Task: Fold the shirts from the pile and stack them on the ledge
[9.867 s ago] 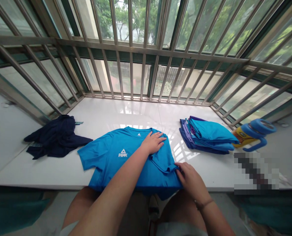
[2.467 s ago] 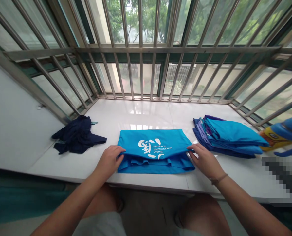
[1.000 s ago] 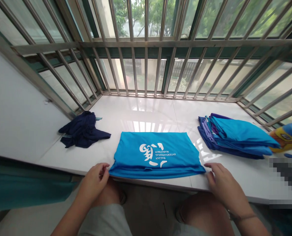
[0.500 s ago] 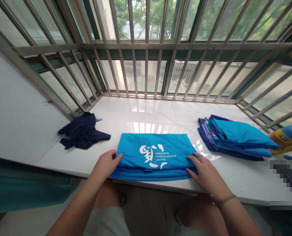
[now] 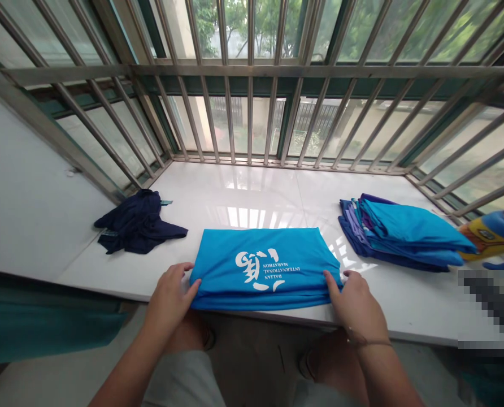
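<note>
A bright blue T-shirt (image 5: 222, 265) lies folded into a wide rectangle at the front edge of the white sill, its white print reading "DALIAN INTERNATIONAL MARATHON" upside down to me. My left hand (image 5: 170, 294) grips its left side, thumb on the top layer and fingers along the outer edge. On the opposite side, my right hand (image 5: 359, 302) holds the edge with the thumb on top; its fingertips are partly hidden. Several fabric layers show along the near edge.
Crumpled dark navy clothing (image 5: 139, 223) lies on the left of the white sill (image 5: 260, 192). To the right sits a stack of folded blue and purple clothes (image 5: 408, 232), beside a blue-and-yellow container (image 5: 489, 232). Metal window bars (image 5: 252, 113) enclose the back and sides.
My right thumb and fingers have shifted onto the shirt's right edge, and my left hand has moved slightly outward along the left edge. The view has shifted a little.
</note>
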Action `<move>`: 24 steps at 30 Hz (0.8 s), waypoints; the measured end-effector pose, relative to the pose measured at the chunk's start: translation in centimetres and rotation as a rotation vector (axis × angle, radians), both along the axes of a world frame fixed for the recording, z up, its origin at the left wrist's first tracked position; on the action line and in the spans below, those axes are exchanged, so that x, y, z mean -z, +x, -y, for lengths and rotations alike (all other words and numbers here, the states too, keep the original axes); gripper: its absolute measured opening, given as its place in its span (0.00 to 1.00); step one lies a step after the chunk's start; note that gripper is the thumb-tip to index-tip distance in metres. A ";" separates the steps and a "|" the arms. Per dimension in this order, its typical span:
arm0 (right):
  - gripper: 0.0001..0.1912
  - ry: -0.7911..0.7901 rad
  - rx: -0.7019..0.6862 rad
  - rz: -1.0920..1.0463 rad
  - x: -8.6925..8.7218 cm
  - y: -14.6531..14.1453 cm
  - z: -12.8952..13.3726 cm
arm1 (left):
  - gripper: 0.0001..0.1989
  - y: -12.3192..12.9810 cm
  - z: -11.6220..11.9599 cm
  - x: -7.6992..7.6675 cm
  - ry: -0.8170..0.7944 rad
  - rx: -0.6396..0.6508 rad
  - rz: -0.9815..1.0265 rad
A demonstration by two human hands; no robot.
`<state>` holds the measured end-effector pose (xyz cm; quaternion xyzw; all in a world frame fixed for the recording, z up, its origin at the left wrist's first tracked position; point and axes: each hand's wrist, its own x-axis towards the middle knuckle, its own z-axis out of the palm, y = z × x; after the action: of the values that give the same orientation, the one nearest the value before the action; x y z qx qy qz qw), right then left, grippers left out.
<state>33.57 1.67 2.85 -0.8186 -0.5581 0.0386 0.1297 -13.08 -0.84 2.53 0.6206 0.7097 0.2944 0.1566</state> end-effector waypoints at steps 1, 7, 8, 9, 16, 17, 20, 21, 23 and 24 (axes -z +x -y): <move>0.36 -0.039 0.051 -0.002 0.0 -0.7 -0.2 | 0.18 0.4 0.2 0.0 0.056 0.096 -0.032; 0.27 -0.070 0.057 -0.065 0.4 -0.3 -2.2 | 0.12 3.3 2.1 0.4 0.042 0.429 -0.105; 0.28 -0.023 0.082 -0.065 0.2 0.4 -2.6 | 0.12 3.9 2.5 0.5 0.053 0.440 -0.101; 0.28 0.042 0.118 -0.063 -0.1 1.1 -3.0 | 0.12 4.5 2.8 0.5 0.063 0.472 -0.094; 0.18 0.630 -0.123 -0.065 -6.1 -1.4 -5.8 | 0.18 6.6 1.6 -0.8 0.062 0.660 0.062; 0.14 0.664 -0.244 -0.077 -7.0 -3.1 -5.9 | 0.18 6.4 0.7 -1.1 0.055 0.611 0.113; 0.10 0.636 -0.630 -0.159 -8.3 -9.6 -5.6 | 0.24 5.7 -2.9 -1.7 -0.018 0.444 0.277; 0.13 0.595 -0.765 -0.187 -8.1 -11.8 -5.2 | 0.27 5.5 -4.4 -1.7 -0.059 0.401 0.336; 0.15 0.484 -1.034 -0.192 -6.9 -15.9 -4.1 | 0.31 5.3 -7.3 -1.7 -0.136 0.339 0.435; 0.13 0.420 -1.159 -0.159 -5.9 -17.6 -3.4 | 0.32 5.3 -8.6 -1.5 -0.158 0.310 0.460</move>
<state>15.96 5.08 8.77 -0.3340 -0.8961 0.0531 0.2873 -7.81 7.76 4.04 0.6244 0.5729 0.3440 0.4044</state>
